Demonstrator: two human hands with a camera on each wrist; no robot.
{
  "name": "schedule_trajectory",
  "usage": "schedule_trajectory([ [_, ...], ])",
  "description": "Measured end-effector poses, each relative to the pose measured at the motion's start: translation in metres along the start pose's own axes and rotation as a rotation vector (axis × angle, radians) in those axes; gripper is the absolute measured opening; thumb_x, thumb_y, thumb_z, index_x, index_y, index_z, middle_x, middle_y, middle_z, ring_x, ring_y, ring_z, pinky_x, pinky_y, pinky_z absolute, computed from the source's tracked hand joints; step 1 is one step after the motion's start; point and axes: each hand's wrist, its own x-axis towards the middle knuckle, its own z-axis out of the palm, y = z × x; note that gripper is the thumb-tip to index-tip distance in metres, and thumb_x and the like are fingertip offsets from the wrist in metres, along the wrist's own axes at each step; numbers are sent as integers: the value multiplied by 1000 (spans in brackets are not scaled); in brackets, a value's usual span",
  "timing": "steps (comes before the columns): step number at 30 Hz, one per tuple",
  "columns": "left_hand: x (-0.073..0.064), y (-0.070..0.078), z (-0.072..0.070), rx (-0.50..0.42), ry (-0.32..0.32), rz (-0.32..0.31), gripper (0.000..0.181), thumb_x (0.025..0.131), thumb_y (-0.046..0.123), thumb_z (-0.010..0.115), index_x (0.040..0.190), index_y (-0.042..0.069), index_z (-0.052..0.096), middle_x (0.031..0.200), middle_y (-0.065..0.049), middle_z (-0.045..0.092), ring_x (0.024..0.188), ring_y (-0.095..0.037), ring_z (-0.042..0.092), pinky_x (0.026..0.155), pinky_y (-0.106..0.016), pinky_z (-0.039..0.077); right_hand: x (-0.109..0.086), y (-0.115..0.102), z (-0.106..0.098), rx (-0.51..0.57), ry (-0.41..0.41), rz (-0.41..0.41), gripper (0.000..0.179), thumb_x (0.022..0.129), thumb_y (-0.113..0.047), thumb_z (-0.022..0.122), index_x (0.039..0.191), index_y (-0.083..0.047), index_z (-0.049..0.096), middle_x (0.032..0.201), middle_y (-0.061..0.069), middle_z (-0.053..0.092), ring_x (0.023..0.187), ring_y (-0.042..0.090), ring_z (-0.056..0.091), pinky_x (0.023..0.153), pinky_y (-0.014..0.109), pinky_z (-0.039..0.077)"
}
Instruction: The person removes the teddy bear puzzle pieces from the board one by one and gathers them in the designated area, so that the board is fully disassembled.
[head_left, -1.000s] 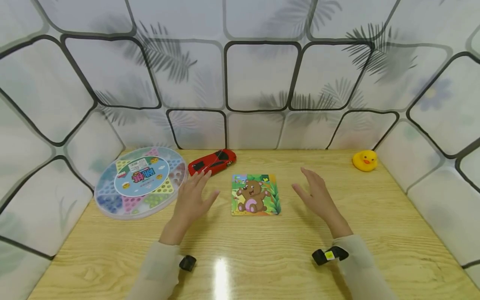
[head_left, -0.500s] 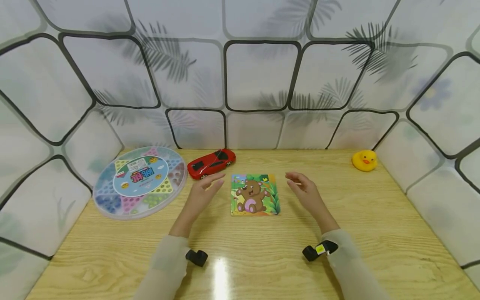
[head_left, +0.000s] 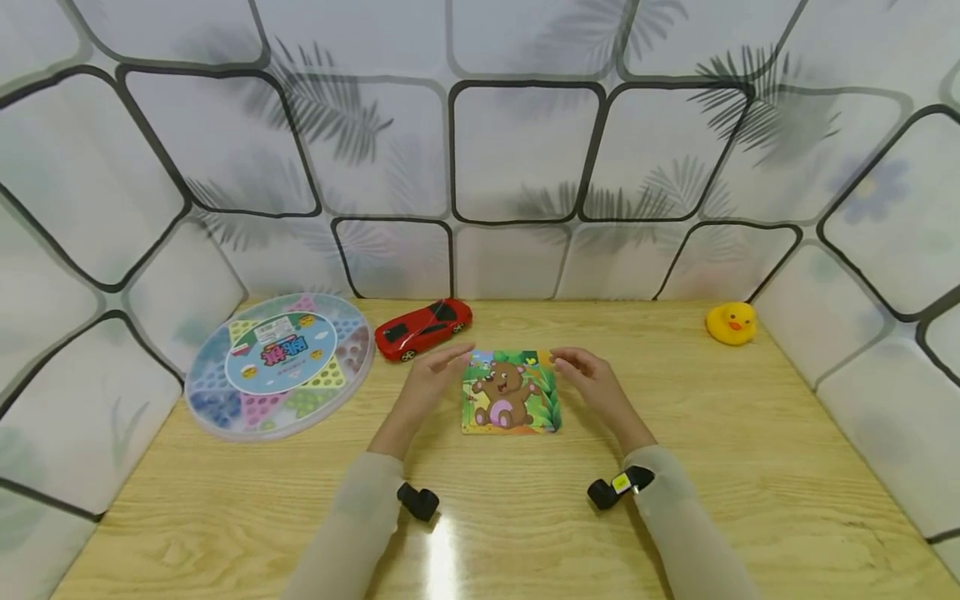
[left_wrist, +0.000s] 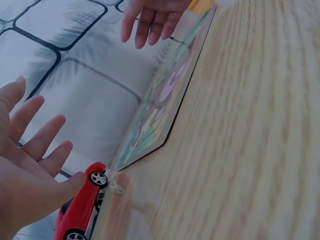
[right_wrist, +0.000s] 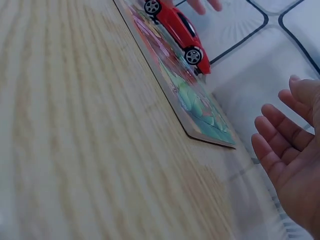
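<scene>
A thin square board with a brown bear picture (head_left: pixel 510 400) lies flat on the wooden table between the two hands. At its left edge is my left hand (head_left: pixel 429 382), fingers extended and holding nothing. My right hand (head_left: pixel 597 385) is at the opposite edge, palm turned inward, fingers slightly bent and its grasp empty. In the left wrist view, the left hand (left_wrist: pixel 35 170) appears with fingers spread above the table, close to the red toy car (left_wrist: pixel 82 205). From the right wrist view, the right hand (right_wrist: pixel 290 150) shows relaxed fingers beside the board's corner (right_wrist: pixel 205 132).
The red toy car (head_left: pixel 423 329) sits behind the left hand. Farther left lies a round, plastic-wrapped game board (head_left: pixel 217 400). A yellow rubber duck (head_left: pixel 731 323) stands at the back right. Patterned fabric walls (head_left: pixel 517 158) enclose the table's back and sides.
Both hands have moved inward from either side, closing in on the bear board's left and right edges. The board, car, game board and duck have stayed in place.
</scene>
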Motion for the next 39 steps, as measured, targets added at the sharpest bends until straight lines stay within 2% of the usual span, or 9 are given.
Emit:
schedule_trajectory([
  [4, 10, -4, 7, 32, -62, -38, 41, 92, 32, 62, 127, 12, 62, 140, -1, 50, 137, -20, 33, 112, -49, 20, 8, 9, 2, 46, -19, 47, 39, 98, -18, 52, 127, 8, 53, 124, 27, 56, 111, 38, 56, 89, 39, 50],
  [9, 21, -9, 16, 90, -131, -65, 37, 93, 26, 62, 126, 10, 63, 147, -2, 41, 144, -22, 15, 113, -52, 10, 14, 12, 3, 53, -28, 69, 40, 98, -21, 52, 126, 8, 53, 121, 27, 56, 104, 26, 61, 85, 31, 52],
  [13, 26, -16, 22, 83, -140, -94, 36, 92, 24, 63, 125, 10, 64, 151, -3, 34, 145, -24, 0, 111, -56, -2, 17, 15, 5, 70, -46, 108, 41, 98, -20, 52, 126, 9, 52, 120, 27, 56, 95, 12, 60, 81, 26, 51],
  [17, 30, -25, 27, 127, -168, -106, 39, 90, 25, 66, 126, 10, 63, 155, -7, 23, 144, -27, -9, 109, -60, -4, 19, 19, 8, 85, -56, 149, 40, 98, -18, 52, 126, 10, 52, 119, 27, 57, 91, 8, 59, 80, 24, 50],
  [23, 33, -33, 33, 345, -268, -99, 48, 89, 27, 67, 134, 13, 56, 157, -18, 7, 142, -36, -12, 108, -63, 2, 19, 23, 9, 68, -41, 220, 38, 96, -19, 56, 125, 6, 56, 118, 19, 60, 97, 12, 57, 83, 23, 48],
  [28, 35, -29, 35, 509, -314, -63, 54, 90, 25, 66, 140, 16, 49, 156, -21, 0, 142, -37, -12, 110, -59, 1, 22, 24, 9, -32, -49, 189, 36, 96, -22, 57, 123, 2, 58, 118, 17, 61, 104, 19, 56, 88, 29, 45],
  [31, 36, -27, 34, 584, -336, -51, 56, 90, 23, 64, 142, 18, 45, 156, -21, -2, 142, -37, -13, 112, -55, -1, 21, 17, 10, -65, -53, 171, 35, 96, -20, 57, 122, 3, 59, 117, 18, 61, 101, 18, 56, 88, 29, 44],
  [35, 35, -25, 33, 691, -379, -46, 56, 93, 24, 57, 146, 18, 39, 156, -21, -4, 142, -38, -13, 112, -54, 0, 23, 20, 12, -83, -48, 166, 33, 95, -17, 58, 120, 4, 60, 114, 19, 62, 97, 16, 56, 86, 29, 44],
  [39, 34, -25, 31, 730, -428, -33, 56, 96, 30, 51, 148, 22, 34, 156, -22, -8, 141, -37, -16, 112, -53, -3, 25, 29, 13, -98, -38, 173, 32, 94, -17, 59, 119, 3, 60, 110, 16, 63, 93, 13, 56, 82, 25, 45],
])
